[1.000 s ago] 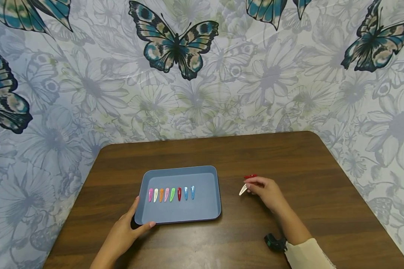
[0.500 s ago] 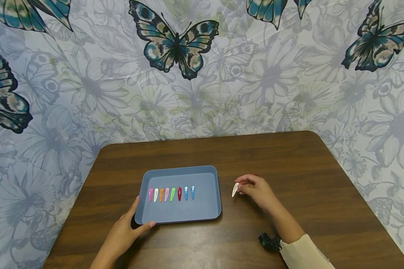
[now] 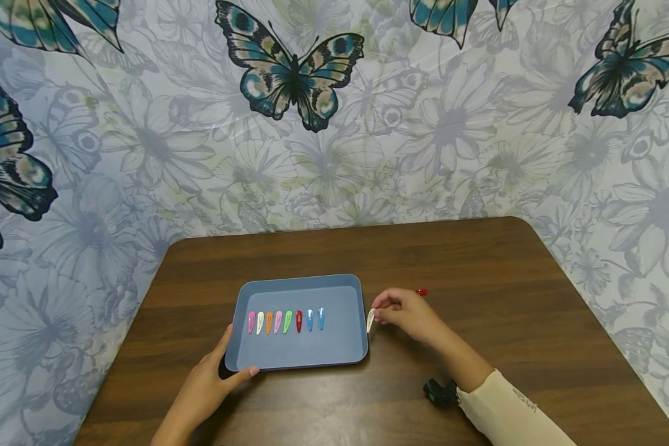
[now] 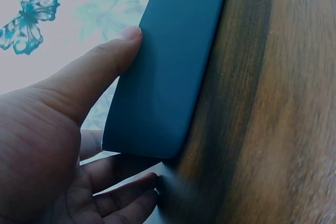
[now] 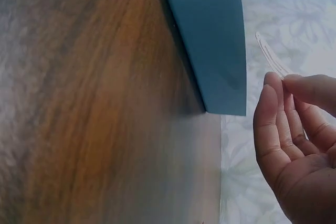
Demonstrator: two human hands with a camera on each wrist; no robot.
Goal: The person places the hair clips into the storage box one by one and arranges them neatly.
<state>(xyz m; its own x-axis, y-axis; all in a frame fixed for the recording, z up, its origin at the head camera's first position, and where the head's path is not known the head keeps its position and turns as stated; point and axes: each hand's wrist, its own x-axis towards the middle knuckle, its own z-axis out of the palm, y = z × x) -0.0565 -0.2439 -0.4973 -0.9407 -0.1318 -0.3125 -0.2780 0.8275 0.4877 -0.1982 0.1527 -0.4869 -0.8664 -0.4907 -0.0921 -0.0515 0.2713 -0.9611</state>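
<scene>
My right hand (image 3: 407, 316) pinches a white snap hair clip (image 3: 370, 321) between thumb and fingertips, at the right rim of a blue-grey tray (image 3: 295, 356). The right wrist view shows the same clip (image 5: 270, 56) sticking up from the fingertips. A row of several hair clips lies in the tray: from a pink clip (image 3: 251, 322) at the left, through white, orange, pink, green and red, to a blue clip (image 3: 321, 318). My left hand (image 3: 201, 390) holds the tray's near left corner, the thumb along its front wall (image 4: 163, 77) and the fingers round the side.
A red hair clip (image 3: 421, 291) lies on the brown wooden table (image 3: 479, 266), partly behind the right hand. A black wrist device (image 3: 440, 393) sits at the right wrist. Beyond the table hangs a cloth with butterflies (image 3: 292, 77) and flowers.
My right hand has moved left with the white hair clip, from near the red clip to the tray's right rim. The left hand and the tray have stayed in place.
</scene>
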